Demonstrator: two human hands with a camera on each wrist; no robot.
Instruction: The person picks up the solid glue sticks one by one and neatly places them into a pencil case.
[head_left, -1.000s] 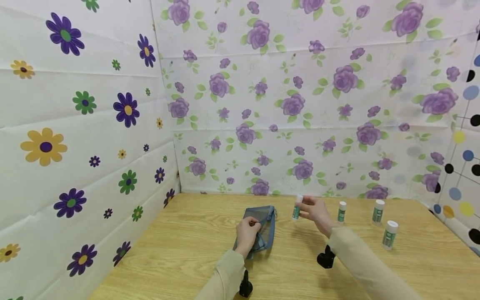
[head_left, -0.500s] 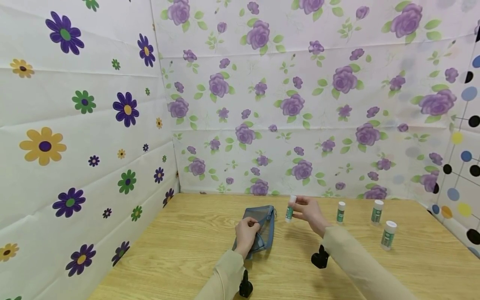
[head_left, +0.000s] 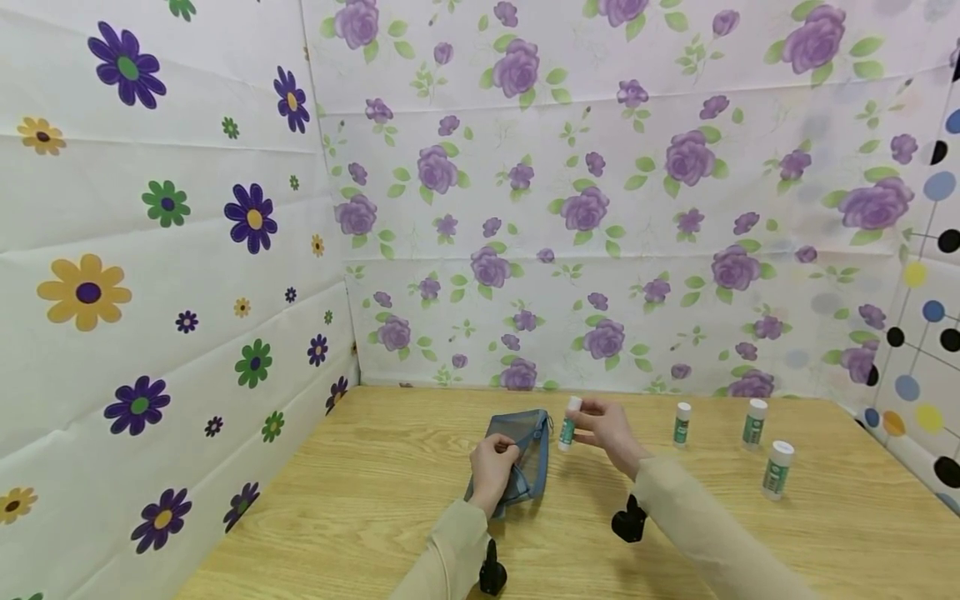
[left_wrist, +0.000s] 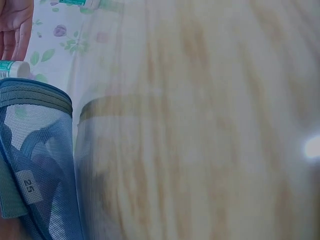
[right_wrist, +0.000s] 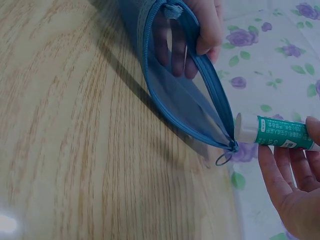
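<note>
A blue mesh zip pouch lies on the wooden table with its zipper undone, its mouth gaping in the right wrist view. My left hand pinches the pouch's edge, the thumb outside and several fingers seen through the mesh. In my right hand is a glue stick with a green label and white ends, held between thumb and fingers. It tilts slightly in the head view, just right of the pouch's zipper end. A small tag reading 25 shows on the pouch in the left wrist view.
Farther right stand a small glue stick and two larger ones, one at the back and another nearer glue stick, all upright. A flowered cloth wall borders the table's back; another patterned wall rises at the left.
My right hand has moved left with the glue stick, bringing it closer to the pouch and slightly lower. My left hand and the pouch have stayed nearly still.
</note>
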